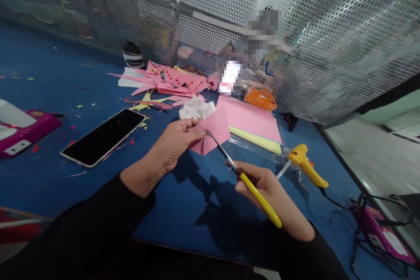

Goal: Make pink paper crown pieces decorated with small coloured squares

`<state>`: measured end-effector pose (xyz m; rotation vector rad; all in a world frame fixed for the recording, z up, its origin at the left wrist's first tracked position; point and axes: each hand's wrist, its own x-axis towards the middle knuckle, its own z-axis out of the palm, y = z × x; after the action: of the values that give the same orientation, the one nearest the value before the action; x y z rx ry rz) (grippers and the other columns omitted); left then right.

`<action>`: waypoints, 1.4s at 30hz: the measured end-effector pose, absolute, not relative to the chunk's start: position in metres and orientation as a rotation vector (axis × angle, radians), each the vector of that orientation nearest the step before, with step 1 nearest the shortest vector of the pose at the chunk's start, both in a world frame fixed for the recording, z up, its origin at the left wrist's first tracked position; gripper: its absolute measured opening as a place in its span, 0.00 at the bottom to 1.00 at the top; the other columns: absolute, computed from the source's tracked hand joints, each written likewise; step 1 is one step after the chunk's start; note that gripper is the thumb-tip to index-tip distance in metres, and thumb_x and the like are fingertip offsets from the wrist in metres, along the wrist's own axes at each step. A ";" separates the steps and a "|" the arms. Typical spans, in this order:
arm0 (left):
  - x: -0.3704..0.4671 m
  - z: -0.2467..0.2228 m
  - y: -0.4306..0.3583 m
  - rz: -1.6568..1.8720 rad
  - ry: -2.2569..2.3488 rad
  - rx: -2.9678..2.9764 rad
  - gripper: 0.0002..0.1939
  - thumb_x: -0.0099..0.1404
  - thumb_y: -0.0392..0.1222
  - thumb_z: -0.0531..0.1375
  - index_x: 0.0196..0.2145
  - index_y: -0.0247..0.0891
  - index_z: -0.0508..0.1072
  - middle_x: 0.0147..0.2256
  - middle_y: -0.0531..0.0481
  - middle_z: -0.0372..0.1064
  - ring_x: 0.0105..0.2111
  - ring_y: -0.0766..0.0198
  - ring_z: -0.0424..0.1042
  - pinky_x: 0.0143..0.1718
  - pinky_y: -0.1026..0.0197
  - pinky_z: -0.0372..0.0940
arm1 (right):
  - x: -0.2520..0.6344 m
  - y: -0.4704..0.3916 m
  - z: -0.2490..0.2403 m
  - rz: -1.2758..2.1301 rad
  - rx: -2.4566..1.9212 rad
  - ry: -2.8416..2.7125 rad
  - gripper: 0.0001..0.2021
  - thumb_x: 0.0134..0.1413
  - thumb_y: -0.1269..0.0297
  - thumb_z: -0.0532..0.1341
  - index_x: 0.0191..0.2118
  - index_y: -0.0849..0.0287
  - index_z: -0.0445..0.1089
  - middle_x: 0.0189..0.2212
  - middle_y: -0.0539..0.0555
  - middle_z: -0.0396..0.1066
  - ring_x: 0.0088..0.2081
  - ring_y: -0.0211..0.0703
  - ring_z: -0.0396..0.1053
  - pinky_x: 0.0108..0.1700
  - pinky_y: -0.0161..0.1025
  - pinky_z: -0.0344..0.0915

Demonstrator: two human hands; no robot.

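Note:
My left hand (177,140) pinches a folded piece of pink paper (216,127) above the table. In my right hand (262,183) are scissors (259,199) with yellow handles and metal blades. The blade tips reach the pink paper close to my left thumb; whether they have cut into it I cannot tell. Just behind the left hand lies a crumpled white paper piece (197,107). Beyond the pink paper, a stack of pink and yellow sheets (252,118) rests on clear plastic.
A phone (105,135) lies left, near a magenta power strip (33,129). Pink paper scraps (177,81) and a black-and-white yarn roll (133,54) are at the back. To the right are a yellow glue gun (306,166), its cord, and an orange packet (260,98) by the perforated metal screen (210,22).

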<state>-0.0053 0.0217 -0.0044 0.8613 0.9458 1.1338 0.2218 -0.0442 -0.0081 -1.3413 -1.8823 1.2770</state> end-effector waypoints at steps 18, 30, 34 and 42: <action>-0.007 -0.002 0.022 1.180 1.044 0.941 0.11 0.47 0.39 0.72 0.31 0.36 0.80 0.27 0.50 0.77 0.25 0.66 0.72 0.28 0.65 0.68 | 0.255 0.003 0.036 0.477 -2.113 -1.868 0.25 0.55 0.47 0.62 0.50 0.61 0.74 0.31 0.56 0.74 0.28 0.44 0.70 0.31 0.39 0.62; -0.004 -0.004 0.020 1.104 0.998 0.981 0.15 0.45 0.38 0.73 0.33 0.34 0.80 0.28 0.46 0.79 0.26 0.61 0.77 0.30 0.61 0.71 | 0.222 0.043 0.009 0.036 -2.413 -1.995 0.19 0.58 0.54 0.56 0.41 0.63 0.78 0.41 0.66 0.79 0.42 0.53 0.75 0.35 0.40 0.60; -0.004 -0.002 0.018 1.107 0.998 0.993 0.14 0.46 0.38 0.72 0.32 0.34 0.80 0.28 0.46 0.79 0.25 0.61 0.76 0.28 0.62 0.70 | 0.219 0.030 0.004 0.053 -2.393 -2.000 0.20 0.58 0.52 0.56 0.42 0.62 0.78 0.42 0.66 0.79 0.43 0.54 0.75 0.35 0.40 0.60; -0.003 0.004 0.017 1.119 1.026 0.970 0.15 0.42 0.39 0.73 0.31 0.36 0.80 0.25 0.49 0.77 0.24 0.64 0.72 0.24 0.65 0.67 | 0.210 0.009 0.012 0.043 -2.297 -1.990 0.17 0.59 0.52 0.57 0.41 0.59 0.77 0.39 0.62 0.79 0.39 0.51 0.74 0.32 0.39 0.54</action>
<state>-0.0032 0.0167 0.0043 0.9696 1.0264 1.1194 0.2103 0.0088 0.0120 -2.2972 -1.9901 0.0432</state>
